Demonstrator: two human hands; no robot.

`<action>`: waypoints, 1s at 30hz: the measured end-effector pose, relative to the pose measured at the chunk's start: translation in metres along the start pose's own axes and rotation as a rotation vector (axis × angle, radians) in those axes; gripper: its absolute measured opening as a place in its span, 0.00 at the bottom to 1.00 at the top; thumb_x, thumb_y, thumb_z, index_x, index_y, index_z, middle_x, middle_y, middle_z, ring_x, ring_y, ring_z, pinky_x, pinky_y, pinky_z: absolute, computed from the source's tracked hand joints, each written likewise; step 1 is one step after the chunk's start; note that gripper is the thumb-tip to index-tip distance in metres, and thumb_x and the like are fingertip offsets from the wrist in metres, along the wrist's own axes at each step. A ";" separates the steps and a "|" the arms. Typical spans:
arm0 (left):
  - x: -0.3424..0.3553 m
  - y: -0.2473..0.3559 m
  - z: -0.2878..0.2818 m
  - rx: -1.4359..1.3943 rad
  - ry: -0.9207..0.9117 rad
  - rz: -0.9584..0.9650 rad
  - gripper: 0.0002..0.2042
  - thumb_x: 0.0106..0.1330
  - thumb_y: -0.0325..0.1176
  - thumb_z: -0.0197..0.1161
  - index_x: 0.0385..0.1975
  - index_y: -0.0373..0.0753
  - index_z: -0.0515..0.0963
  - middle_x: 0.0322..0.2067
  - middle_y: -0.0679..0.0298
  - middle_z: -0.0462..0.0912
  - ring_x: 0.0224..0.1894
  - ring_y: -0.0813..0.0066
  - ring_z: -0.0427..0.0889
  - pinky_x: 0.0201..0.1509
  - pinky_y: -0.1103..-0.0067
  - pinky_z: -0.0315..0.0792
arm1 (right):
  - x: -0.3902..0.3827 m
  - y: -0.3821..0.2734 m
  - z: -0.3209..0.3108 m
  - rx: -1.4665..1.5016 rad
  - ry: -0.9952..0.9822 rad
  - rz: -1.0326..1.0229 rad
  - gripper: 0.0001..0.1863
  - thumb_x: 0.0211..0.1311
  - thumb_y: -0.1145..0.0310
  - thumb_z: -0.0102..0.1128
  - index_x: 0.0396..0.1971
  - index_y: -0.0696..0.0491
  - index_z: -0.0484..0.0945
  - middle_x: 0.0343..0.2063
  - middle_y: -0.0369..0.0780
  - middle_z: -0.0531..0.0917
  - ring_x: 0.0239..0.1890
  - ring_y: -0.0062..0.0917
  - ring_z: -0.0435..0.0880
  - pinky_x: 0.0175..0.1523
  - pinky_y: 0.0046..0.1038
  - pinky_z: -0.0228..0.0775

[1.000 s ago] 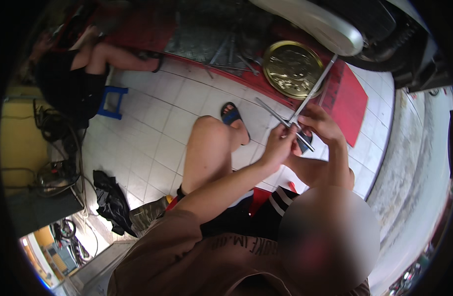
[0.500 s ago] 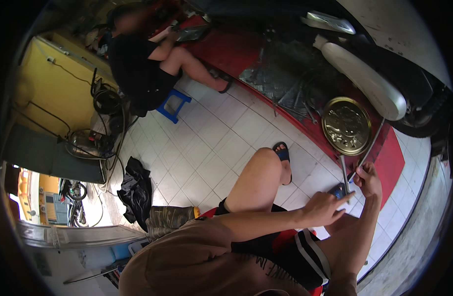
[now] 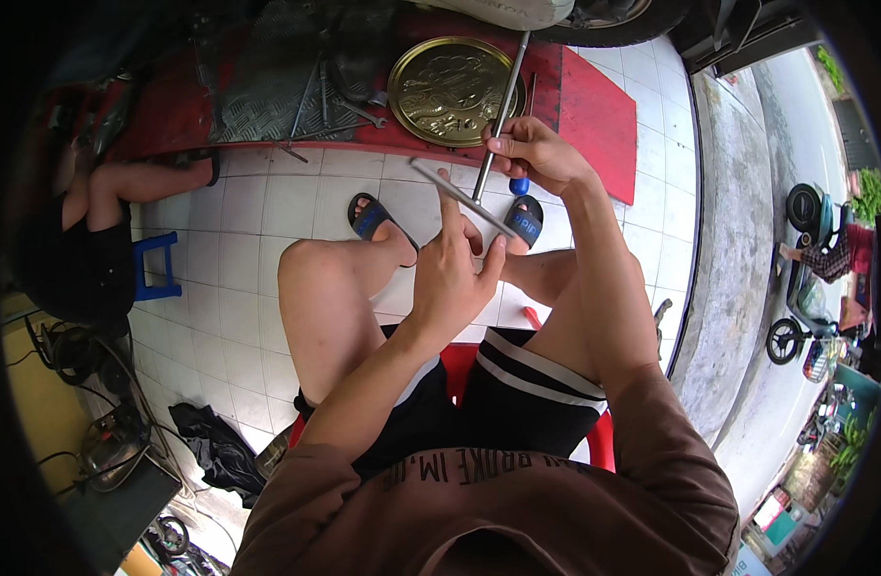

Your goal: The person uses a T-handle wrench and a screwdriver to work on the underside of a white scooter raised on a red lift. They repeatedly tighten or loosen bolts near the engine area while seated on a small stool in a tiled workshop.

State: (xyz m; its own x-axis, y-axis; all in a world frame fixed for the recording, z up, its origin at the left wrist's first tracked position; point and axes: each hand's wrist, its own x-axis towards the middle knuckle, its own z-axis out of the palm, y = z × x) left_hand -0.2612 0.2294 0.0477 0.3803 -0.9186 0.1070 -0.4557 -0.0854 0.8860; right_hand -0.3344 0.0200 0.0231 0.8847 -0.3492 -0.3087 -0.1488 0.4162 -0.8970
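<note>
My right hand is closed around the shaft of a long metal T-handle wrench, whose far end reaches up by the motorcycle. The wrench's crossbar, blurred by motion, lies over my left hand. The left index finger is stretched out and the thumb apart, both touching or very near the crossbar. Below my right hand a rounded blue knob shows; what it belongs to is hidden. Beyond the hands a round gold-coloured tray with small metal parts sits on the red platform.
Spanners and other tools lie on the platform's metal plate, left of the tray. The motorcycle's wheel is at the top. A co-worker's leg and a blue stool are at left. To the right runs a street with a parked motorbike.
The view has swung to the right, bringing the street in. The wrench's crossbar has turned against my left hand, while my right hand stays around the shaft.
</note>
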 end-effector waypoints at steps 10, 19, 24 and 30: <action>0.005 0.016 -0.012 -0.088 -0.065 0.094 0.29 0.63 0.31 0.62 0.63 0.29 0.62 0.16 0.61 0.77 0.15 0.74 0.74 0.22 0.77 0.68 | 0.000 -0.006 -0.002 0.022 0.064 -0.040 0.11 0.63 0.62 0.63 0.36 0.54 0.76 0.17 0.29 0.71 0.18 0.11 0.64 0.25 0.16 0.56; 0.016 0.013 -0.031 -0.019 -0.128 0.106 0.28 0.65 0.37 0.60 0.61 0.26 0.65 0.15 0.58 0.77 0.16 0.66 0.76 0.27 0.72 0.72 | 0.006 0.001 -0.009 0.022 0.146 -0.013 0.11 0.64 0.63 0.62 0.33 0.55 0.75 0.17 0.30 0.71 0.16 0.13 0.62 0.24 0.18 0.55; 0.005 -0.014 -0.025 0.273 -0.306 -0.108 0.29 0.65 0.38 0.61 0.63 0.32 0.64 0.15 0.59 0.78 0.16 0.66 0.76 0.26 0.72 0.70 | 0.010 0.001 -0.008 -0.054 0.170 0.024 0.11 0.65 0.63 0.60 0.37 0.56 0.74 0.17 0.29 0.68 0.17 0.13 0.60 0.26 0.19 0.56; 0.003 0.008 -0.012 -0.096 -0.139 0.155 0.33 0.63 0.32 0.61 0.68 0.41 0.59 0.13 0.64 0.72 0.16 0.68 0.73 0.23 0.75 0.68 | 0.011 -0.001 -0.011 0.021 0.174 -0.056 0.12 0.66 0.64 0.59 0.37 0.58 0.74 0.18 0.30 0.68 0.19 0.14 0.61 0.27 0.19 0.53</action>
State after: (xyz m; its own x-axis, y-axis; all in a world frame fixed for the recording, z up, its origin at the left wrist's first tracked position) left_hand -0.2536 0.2309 0.0603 0.1943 -0.9627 0.1883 -0.4193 0.0921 0.9032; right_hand -0.3293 0.0064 0.0175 0.8013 -0.5118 -0.3098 -0.0902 0.4085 -0.9083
